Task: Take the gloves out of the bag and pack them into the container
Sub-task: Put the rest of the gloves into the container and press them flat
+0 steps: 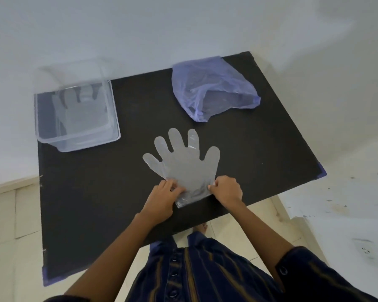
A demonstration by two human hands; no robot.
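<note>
Pale walls and cream floor tiles surround a matte black bench [260, 138] with purple tape at its corners. On it, close to my body, lies a thin, translucent plastic glove [183, 164], flat, its five fingers spread and pointing away from me. I hold its cuff end at both edges: my left hand [162, 199] pinches the left edge, fingers curled narrow onto the film, and my right hand [227, 188] pinches the right edge the same way. The cuff wrinkles slightly between my grips.

At the bench's far left corner sits a clear, rigid plastic container [114, 118], square with rounded corners, well apart from the glove I hold. Inside it another translucent glove [81, 112] lies flat on the bottom, fingers pointing away.

At the far right rests a crumpled lilac plastic bag [205, 83], thin and semi-sheer, its mouth facing me; I cannot tell what remains inside.

Below my arms hangs my dark blue garment [194, 275] with brown stripes and a row of buttons.
</note>
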